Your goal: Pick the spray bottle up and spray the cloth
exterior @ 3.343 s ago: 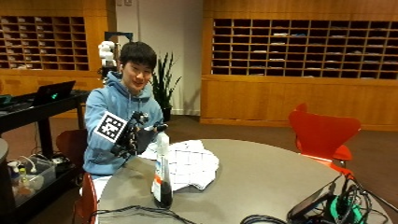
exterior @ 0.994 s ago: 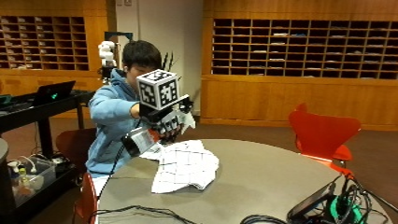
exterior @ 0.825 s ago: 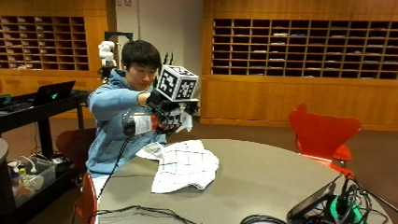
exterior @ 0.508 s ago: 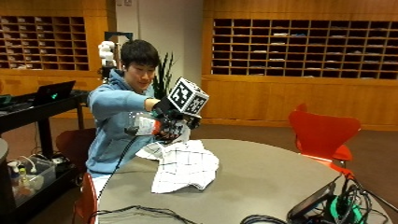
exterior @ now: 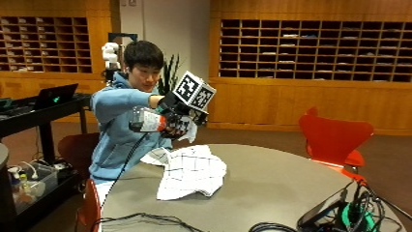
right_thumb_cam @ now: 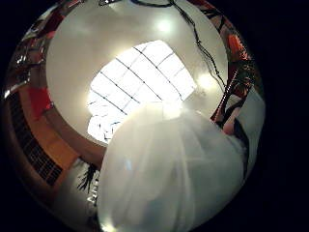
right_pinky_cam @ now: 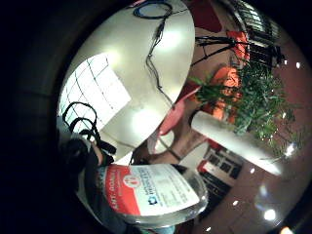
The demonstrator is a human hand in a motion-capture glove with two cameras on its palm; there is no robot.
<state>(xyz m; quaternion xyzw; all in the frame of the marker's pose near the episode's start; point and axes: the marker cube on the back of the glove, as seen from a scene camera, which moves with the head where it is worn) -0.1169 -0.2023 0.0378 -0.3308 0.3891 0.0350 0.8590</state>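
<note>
The gloved right hand (exterior: 175, 116) holds the spray bottle (exterior: 147, 121) tilted in the air above the bench (exterior: 277, 183); its grip is wrapped round the bottle. The checked cloth (exterior: 190, 171) lies rumpled on the bench below.

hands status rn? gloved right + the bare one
Gloved right hand: closed round the spray bottle, held tipped in the air above the cloth.
Bare hand: not visible, cannot tell.

White translucent bottle (right_thumb_cam: 174, 174) fills near part of view, close to palm. Beyond it, white cloth with dark grid lines (right_thumb_cam: 140, 87) lies on round pale table (right_thumb_cam: 77, 58). Cable (right_thumb_cam: 200, 43) crosses table near cloth.
</note>
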